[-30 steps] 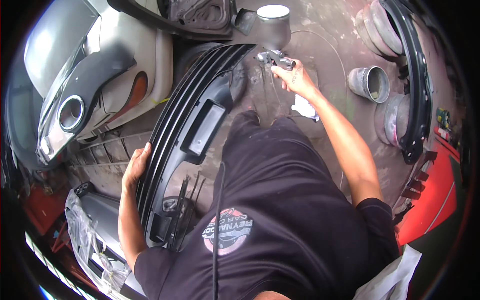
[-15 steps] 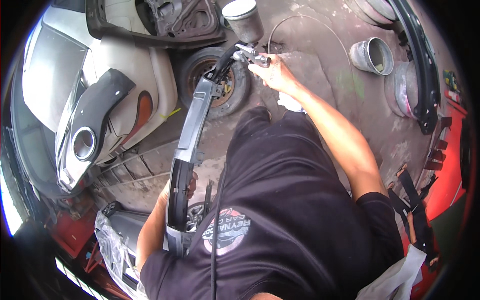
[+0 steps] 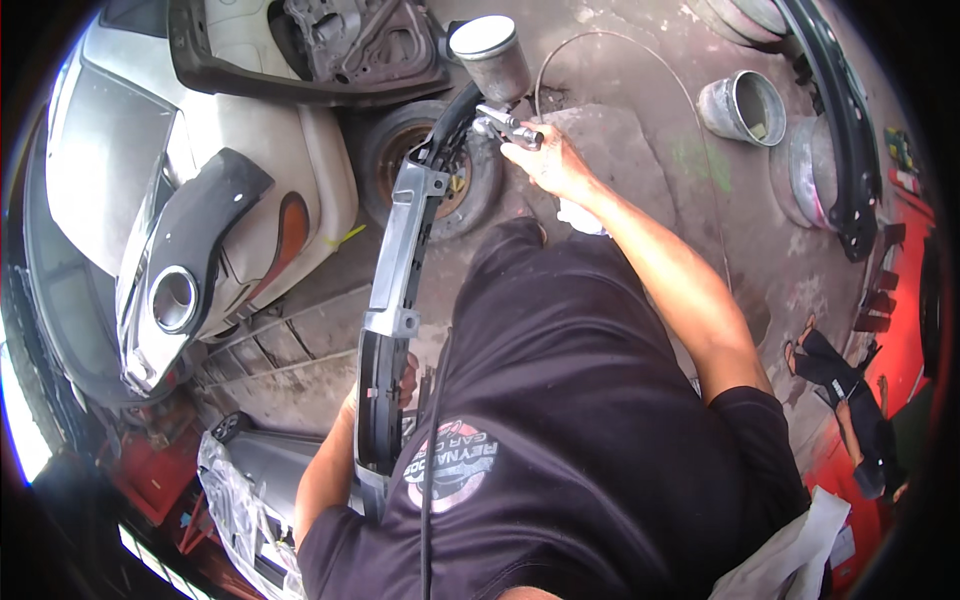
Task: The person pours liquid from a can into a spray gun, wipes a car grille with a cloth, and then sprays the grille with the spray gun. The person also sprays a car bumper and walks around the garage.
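At the far left, a glossy silver car body [image 3: 90, 180] curves beside a dark, matte panel [image 3: 215, 215] with a bright-rimmed round opening; below, crumpled clear film [image 3: 228, 490] clings to a smooth grey part. Next comes a long, dark plastic bumper trim [image 3: 392, 250], off the person's left front, its ribbed and hollowed back showing clips and tabs. Its long axis runs from beside the left of the torso outward, leaning slightly right at its far end. The left hand [image 3: 408, 382] is wrapped round its near portion, fingers curled over the right edge. Beyond the trim lies a rubber tyre [image 3: 485, 190] on a rusty steel rim. The right hand [image 3: 550, 165] grips a metal spray gun [image 3: 500, 118] with a dull cylindrical cup [image 3: 500, 75] and flat pale lid; whether a finger presses the trigger cannot be told. This hand is the nearer to the trim's far end, the gun appearing just beside it, though contact is unclear. Farther right, a scuffed bucket [image 3: 725, 108] stands on the stained concrete floor [image 3: 640, 150], then a curved black beam [image 3: 850, 130], a co-worker [image 3: 850, 385] in dark clothing and a glossy red panel [image 3: 898, 300].
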`<action>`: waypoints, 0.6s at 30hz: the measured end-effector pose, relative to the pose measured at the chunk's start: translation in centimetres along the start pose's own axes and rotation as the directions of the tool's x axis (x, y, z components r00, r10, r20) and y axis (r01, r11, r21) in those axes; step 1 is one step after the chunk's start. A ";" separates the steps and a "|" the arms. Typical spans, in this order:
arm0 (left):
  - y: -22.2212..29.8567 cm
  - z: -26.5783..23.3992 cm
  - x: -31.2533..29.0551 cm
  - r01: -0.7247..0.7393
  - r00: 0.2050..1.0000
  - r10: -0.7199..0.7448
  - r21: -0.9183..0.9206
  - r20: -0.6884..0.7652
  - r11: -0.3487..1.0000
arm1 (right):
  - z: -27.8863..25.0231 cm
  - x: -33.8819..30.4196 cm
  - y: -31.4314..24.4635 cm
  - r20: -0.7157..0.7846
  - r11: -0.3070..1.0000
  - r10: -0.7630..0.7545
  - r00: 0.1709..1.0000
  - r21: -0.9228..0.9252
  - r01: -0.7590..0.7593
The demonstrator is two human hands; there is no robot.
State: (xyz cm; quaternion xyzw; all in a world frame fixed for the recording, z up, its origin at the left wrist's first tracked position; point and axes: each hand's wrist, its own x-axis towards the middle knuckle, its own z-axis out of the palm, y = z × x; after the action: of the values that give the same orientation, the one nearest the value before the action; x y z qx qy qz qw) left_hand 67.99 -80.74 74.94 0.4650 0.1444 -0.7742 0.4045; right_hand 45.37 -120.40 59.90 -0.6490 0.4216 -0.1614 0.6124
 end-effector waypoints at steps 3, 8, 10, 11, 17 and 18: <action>0.0 -0.2 -0.4 -0.030 0.999 0.030 -0.015 0.028 0.999 | -0.8 1.4 0.3 -0.065 0.999 0.038 0.997 0.005 -0.037; -0.8 -1.5 -0.8 0.040 0.999 -0.040 -0.109 0.001 0.993 | -2.2 2.5 -0.9 -0.072 0.986 0.167 0.983 0.040 -0.165; -0.5 -0.6 -0.8 0.044 0.993 -0.051 -0.065 -0.109 0.997 | -2.5 2.8 -0.6 -0.072 0.984 0.180 0.981 0.023 -0.178; -0.3 -0.4 -1.0 0.045 0.989 -0.051 -0.045 -0.142 0.998 | -2.2 2.7 -0.6 -0.082 0.990 0.139 0.987 0.023 -0.137; -1.0 -1.8 -0.7 0.059 0.997 -0.062 -0.057 -0.054 0.997 | -1.8 2.1 -0.7 -0.124 0.994 0.104 0.987 -0.026 -0.108; -0.9 -2.0 -0.6 0.062 0.996 -0.065 -0.049 -0.057 0.997 | -1.5 2.2 -1.0 -0.125 0.990 0.136 0.983 -0.009 -0.138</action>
State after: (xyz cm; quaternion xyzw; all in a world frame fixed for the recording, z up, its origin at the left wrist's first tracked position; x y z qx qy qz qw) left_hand 68.64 -78.69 74.28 0.4730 0.1891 -0.7692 0.3859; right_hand 45.95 -123.08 60.47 -0.6124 0.5040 -0.1550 0.5890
